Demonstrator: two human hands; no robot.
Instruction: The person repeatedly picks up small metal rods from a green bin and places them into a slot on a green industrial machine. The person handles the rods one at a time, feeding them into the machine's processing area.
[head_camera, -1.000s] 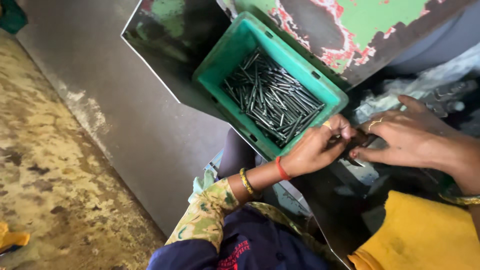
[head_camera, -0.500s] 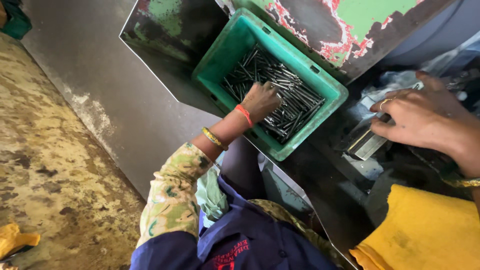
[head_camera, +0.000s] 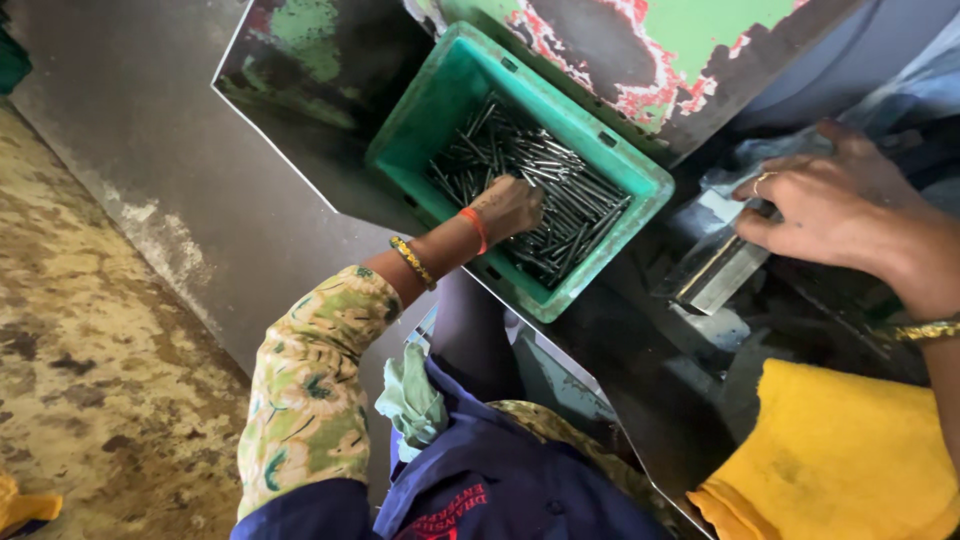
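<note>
one green plastic bin (head_camera: 430, 110) sits at 12 o'clock, heaped with thin grey metal pins (head_camera: 560, 185), way too many to count. left hand (head_camera: 508, 205) is down in the pile with fingers curled into the pins, can't tell if it's actually got any. right hand (head_camera: 825, 205) at 3 o'clock has fingers spread loosely, resting on one grey metal block (head_camera: 722, 275), with one yellow cloth (head_camera: 835, 455) at 5 o'clock.

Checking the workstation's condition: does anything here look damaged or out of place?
Yes. The green panel behind the green bin has paint flaking off in red and white patches. The metal pins all lie inside the bin.
</note>
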